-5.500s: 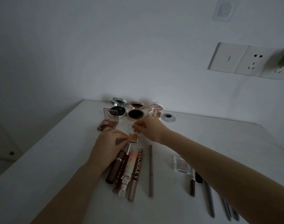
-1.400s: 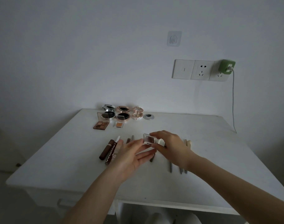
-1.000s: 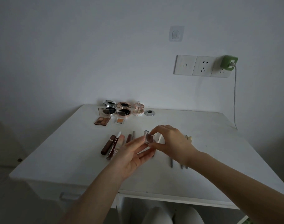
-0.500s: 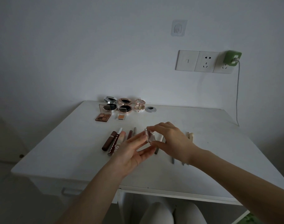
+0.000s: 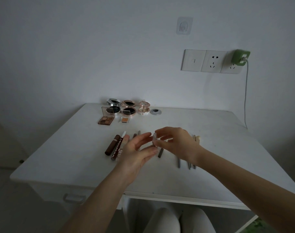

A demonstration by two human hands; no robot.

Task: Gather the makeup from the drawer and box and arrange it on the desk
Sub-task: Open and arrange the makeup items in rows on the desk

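Edge-on clear case [image 5: 154, 140] pinched in right hand [image 5: 177, 144]; left hand [image 5: 135, 153] perhaps touching.

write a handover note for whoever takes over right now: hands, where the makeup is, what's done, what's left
Right hand pinches the small clear case above the desk; left hand open, fingertips by the case.
Round compacts, brown palette and orange pan stand open at the back; tubes and pencils lie in a row in front.
Done: those are laid out. Left: set the case down, probably beside the orange pan.
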